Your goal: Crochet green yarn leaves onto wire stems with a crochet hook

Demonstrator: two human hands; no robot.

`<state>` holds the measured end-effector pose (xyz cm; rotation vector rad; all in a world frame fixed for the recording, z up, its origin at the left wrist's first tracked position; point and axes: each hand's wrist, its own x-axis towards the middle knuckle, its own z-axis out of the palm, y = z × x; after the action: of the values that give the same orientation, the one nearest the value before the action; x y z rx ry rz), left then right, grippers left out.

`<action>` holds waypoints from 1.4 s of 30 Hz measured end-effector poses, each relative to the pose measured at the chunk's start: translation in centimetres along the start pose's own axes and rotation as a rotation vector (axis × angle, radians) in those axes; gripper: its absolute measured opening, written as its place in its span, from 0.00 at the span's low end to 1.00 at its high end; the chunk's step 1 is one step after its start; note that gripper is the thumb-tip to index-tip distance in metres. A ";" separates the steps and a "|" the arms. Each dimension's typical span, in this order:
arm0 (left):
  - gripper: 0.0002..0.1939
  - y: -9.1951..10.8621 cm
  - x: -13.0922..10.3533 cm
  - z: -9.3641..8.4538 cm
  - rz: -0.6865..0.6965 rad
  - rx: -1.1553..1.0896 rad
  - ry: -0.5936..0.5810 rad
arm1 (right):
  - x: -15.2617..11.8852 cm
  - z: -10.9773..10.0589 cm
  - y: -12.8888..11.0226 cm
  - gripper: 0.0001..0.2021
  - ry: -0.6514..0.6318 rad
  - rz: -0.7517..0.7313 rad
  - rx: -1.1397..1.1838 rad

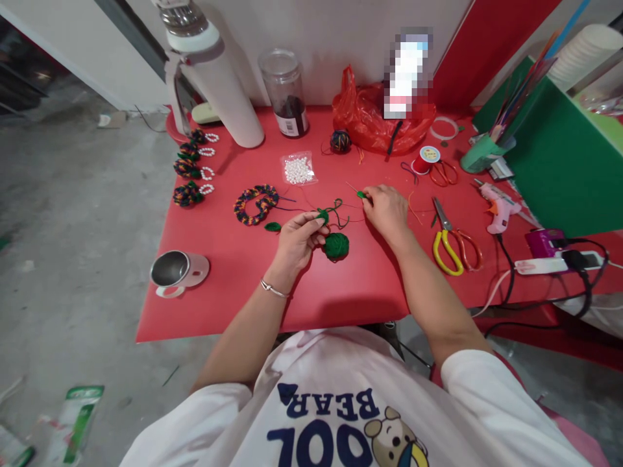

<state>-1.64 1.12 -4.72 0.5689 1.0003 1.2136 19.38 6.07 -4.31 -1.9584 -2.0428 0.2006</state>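
My left hand (299, 237) pinches a small green crocheted piece (322, 216) between thumb and fingers. A green yarn ball (336, 246) lies just right of its fingertips. Closed round a small green item (361, 194) with a thin needle-like tip pointing left, my right hand (386, 209) rests to the right. Thin thread runs between the hands, and a curly green strand (338, 206) lies there. Left of my left hand are a green leaf-shaped piece (273, 227) and a multicoloured crocheted ring (256, 204).
A mug (180, 269), white bottle (219, 84), jar (285, 94), bead packet (298, 168) and red bag (365, 120) stand or lie around the red table (209, 311). On the right are scissors (450, 240), a thread spool (426, 159), a glue gun (500, 204) and cables.
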 end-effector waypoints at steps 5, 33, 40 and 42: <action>0.16 0.1 0.0 0.0 0.003 -0.003 -0.003 | 0.4 -0.4 0.5 0.12 -0.063 0.044 0.014; 0.12 1.2 -0.1 -0.2 -0.019 -0.130 0.003 | -0.8 -0.9 -0.1 0.17 -0.153 -0.315 0.664; 0.12 1.0 -0.3 -0.2 -0.026 -0.108 -0.025 | -1.0 -0.8 -0.9 0.12 -0.126 -0.326 0.691; 0.13 1.0 -0.3 -0.2 -0.032 -0.100 -0.035 | -1.0 -0.7 -1.0 0.12 -0.134 -0.328 0.697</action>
<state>-2.27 1.09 -3.88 0.4930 0.9106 1.2144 18.70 4.94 -3.44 -1.2012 -1.9639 0.8513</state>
